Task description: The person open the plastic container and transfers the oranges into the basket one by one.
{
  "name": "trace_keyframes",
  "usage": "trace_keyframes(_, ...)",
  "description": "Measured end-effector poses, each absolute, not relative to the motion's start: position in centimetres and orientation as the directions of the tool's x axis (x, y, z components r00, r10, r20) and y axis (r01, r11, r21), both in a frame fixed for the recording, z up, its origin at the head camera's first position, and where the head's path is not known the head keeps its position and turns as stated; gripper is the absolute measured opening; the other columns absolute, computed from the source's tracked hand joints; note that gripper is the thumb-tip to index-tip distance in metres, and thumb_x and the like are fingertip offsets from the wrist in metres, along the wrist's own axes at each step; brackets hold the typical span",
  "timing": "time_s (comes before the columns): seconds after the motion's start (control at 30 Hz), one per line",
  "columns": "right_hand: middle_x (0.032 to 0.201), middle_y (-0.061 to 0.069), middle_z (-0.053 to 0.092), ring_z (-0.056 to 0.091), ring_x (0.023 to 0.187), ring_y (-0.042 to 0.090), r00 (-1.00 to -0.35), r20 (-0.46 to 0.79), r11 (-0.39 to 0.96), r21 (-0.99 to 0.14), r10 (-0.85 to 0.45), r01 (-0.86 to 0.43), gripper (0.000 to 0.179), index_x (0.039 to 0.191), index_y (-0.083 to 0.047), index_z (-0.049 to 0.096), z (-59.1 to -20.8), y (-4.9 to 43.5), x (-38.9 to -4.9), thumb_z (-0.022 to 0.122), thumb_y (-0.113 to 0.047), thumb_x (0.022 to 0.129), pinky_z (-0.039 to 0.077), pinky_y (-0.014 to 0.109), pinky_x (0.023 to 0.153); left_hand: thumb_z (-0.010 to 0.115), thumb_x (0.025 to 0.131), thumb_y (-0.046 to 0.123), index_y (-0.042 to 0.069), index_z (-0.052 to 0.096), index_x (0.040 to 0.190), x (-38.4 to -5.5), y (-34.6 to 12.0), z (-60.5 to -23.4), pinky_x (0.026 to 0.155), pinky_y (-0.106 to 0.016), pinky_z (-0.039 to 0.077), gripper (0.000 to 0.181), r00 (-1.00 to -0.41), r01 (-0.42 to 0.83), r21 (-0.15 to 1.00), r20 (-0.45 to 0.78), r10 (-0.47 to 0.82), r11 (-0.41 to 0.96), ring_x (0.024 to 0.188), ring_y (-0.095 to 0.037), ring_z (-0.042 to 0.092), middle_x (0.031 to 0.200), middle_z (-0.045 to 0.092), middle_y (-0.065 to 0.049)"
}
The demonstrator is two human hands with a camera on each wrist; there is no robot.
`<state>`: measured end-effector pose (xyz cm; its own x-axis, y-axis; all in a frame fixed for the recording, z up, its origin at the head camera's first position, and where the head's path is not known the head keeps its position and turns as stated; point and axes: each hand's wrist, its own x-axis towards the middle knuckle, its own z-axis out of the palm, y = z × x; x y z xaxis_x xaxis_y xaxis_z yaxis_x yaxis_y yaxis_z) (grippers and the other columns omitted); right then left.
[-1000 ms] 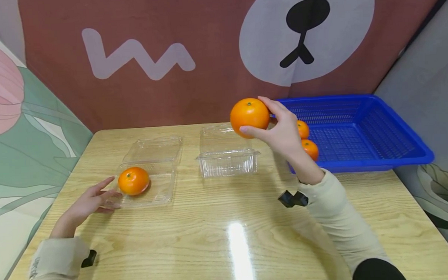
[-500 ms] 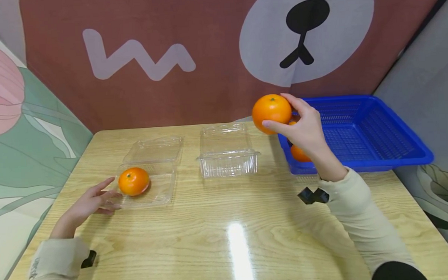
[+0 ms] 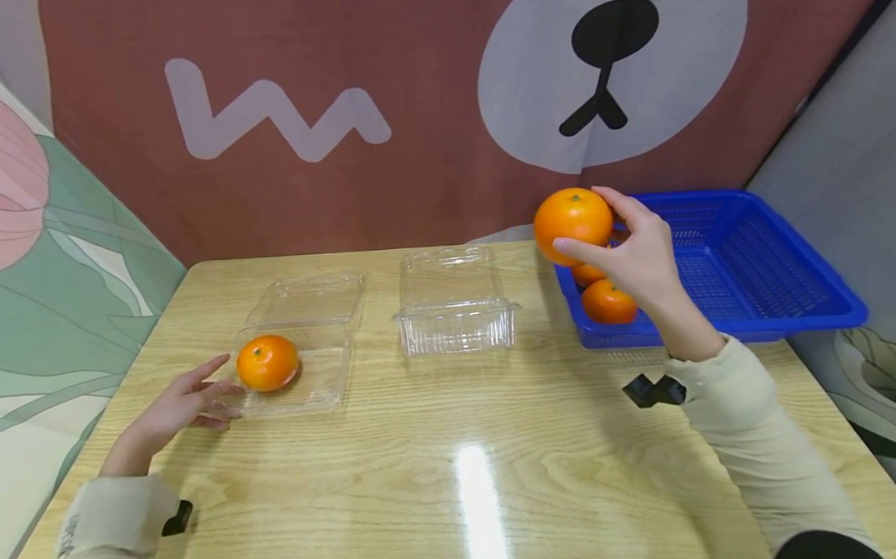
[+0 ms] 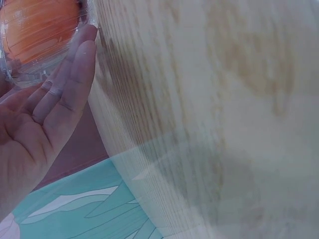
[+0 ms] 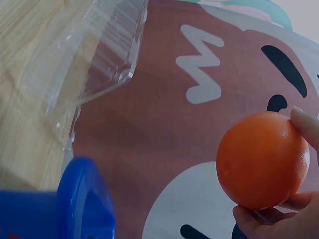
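Note:
My right hand [image 3: 634,250] grips an orange [image 3: 571,224] between thumb and fingers, held up over the left end of the blue basket [image 3: 750,325]. Below it, two more oranges, the nearer one [image 3: 609,302] in plain sight, lie in the basket. The right wrist view shows the held orange [image 5: 261,159] from the side, fingertips at its top and bottom. My left hand [image 3: 179,405] lies with fingers extended at the left side of a clear plastic container [image 3: 325,385]. Inside that container sits one orange [image 3: 267,362], also seen through the plastic in the left wrist view.
A second clear container [image 3: 458,327] with its lid raised stands mid-table, between the first container and the basket. Both stand on a wooden table [image 3: 396,465]. A brown wall cloth [image 3: 339,201] with a bear print rises behind the table's far edge.
My right hand has moved right with the orange, from beside the second container to above the basket's left end. The left hand has stayed in place.

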<state>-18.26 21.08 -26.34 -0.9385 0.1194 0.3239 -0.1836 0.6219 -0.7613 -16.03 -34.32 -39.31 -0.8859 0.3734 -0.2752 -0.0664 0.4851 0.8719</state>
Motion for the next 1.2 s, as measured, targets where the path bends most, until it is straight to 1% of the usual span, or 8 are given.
trace_keyframes(0.1,0.124,0.012,0.053,0.051,0.096,0.026,-0.936,0.325,0.638,-0.751,0.133,-0.170,0.072,0.134,-0.014,0.048,-26.4,21.6,-18.2,0.074,-0.043,0.074,0.041,0.031,0.076,0.031,0.102,0.017,-0.009,-0.004,0.142,-16.0,-34.3,-39.3,0.073,-0.038,0.054,0.059,-0.885,-0.074,0.870,-0.283,0.371,0.488,0.087,-0.018,0.066,0.123,0.039,-0.044)
trace_keyframes(0.33,0.124,0.012,0.053,0.050,0.096,0.026,-0.930,0.334,0.659,-0.736,0.156,-0.154,0.072,0.134,-0.013,0.047,-26.6,22.7,-18.3,0.074,-0.043,0.074,0.041,0.026,0.073,0.032,0.102,0.016,-0.009,-0.003,0.142,-16.0,-34.5,-39.3,0.073,-0.040,0.054,0.059,-0.887,-0.074,0.863,-0.286,0.363,0.500,0.087,-0.019,0.066,0.123,0.038,-0.044)
trace_keyframes(0.67,0.121,0.011,0.056,0.051,0.089,0.017,-0.915,0.344,0.661,-0.740,0.213,-0.124,0.071,0.134,-0.015,0.047,-26.5,24.5,-18.7,0.073,-0.044,0.074,0.041,0.018,0.069,0.031,0.102,0.018,-0.009,-0.004,0.142,-16.0,-34.5,-39.4,0.073,-0.039,0.054,0.060,-0.885,-0.070,0.863,-0.286,0.368,0.501,0.087,-0.019,0.066,0.124,0.038,-0.044)
trace_keyframes(0.97,0.118,0.012,0.056,0.049,0.089,0.015,-0.907,0.336,0.685,-0.725,0.254,-0.077,0.070,0.132,-0.015,0.049,-27.0,26.6,-19.2,0.072,-0.046,0.074,0.038,0.022,0.070,0.032,0.102,0.018,-0.009,-0.004,0.142,-16.1,-34.3,-39.2,0.074,-0.040,0.053,0.060,-0.883,-0.075,0.863,-0.290,0.368,0.500,0.088,-0.021,0.066,0.124,0.037,-0.044)
trace_keyframes(1.2,0.122,0.014,0.053,0.047,0.096,0.023,-0.919,0.290,0.705,-0.709,0.269,-0.017,0.074,0.135,-0.013,0.045,-27.6,28.2,-19.5,0.070,-0.049,0.075,0.038,0.026,0.071,0.030,0.102,0.020,-0.009,-0.004,0.142,-16.1,-34.3,-39.2,0.073,-0.037,0.054,0.060,-0.884,-0.060,0.863,-0.280,0.375,0.501,0.087,-0.017,0.066,0.124,0.038,-0.044)
